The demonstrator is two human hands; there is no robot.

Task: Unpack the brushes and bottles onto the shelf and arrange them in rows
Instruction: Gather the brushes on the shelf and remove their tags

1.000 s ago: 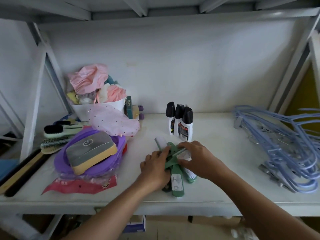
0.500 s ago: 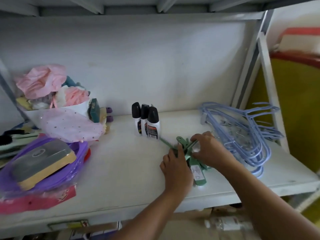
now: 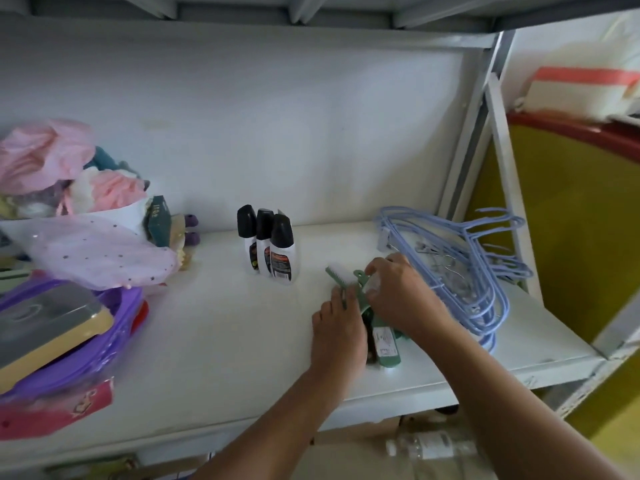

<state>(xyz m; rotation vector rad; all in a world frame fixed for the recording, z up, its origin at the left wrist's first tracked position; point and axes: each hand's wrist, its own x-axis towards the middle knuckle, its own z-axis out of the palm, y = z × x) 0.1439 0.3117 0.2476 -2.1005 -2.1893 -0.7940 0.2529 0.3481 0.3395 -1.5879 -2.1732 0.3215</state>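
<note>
Three white bottles with black caps [image 3: 271, 248] stand close together at the back middle of the white shelf [image 3: 214, 344]. To their right lies a bundle of green brushes [image 3: 383, 341], one with white bristles [image 3: 342, 276] sticking out towards the bottles. My left hand [image 3: 341, 329] presses on the bundle from the left. My right hand [image 3: 398, 292] grips the brushes' green handle ends from the right. Both hands cover much of the bundle.
A heap of light blue hangers [image 3: 460, 271] lies right beside my right hand. At the left are a purple basin with a packaged brush [image 3: 52, 327], a white tub of pink cloths [image 3: 69, 188] and a dotted pink cap [image 3: 97, 254]. The shelf's upright post [image 3: 474, 126] stands at the right.
The brush bundle and both hands have shifted right along the shelf, from in front of the bottles to beside the hangers. My view has swung right too.
</note>
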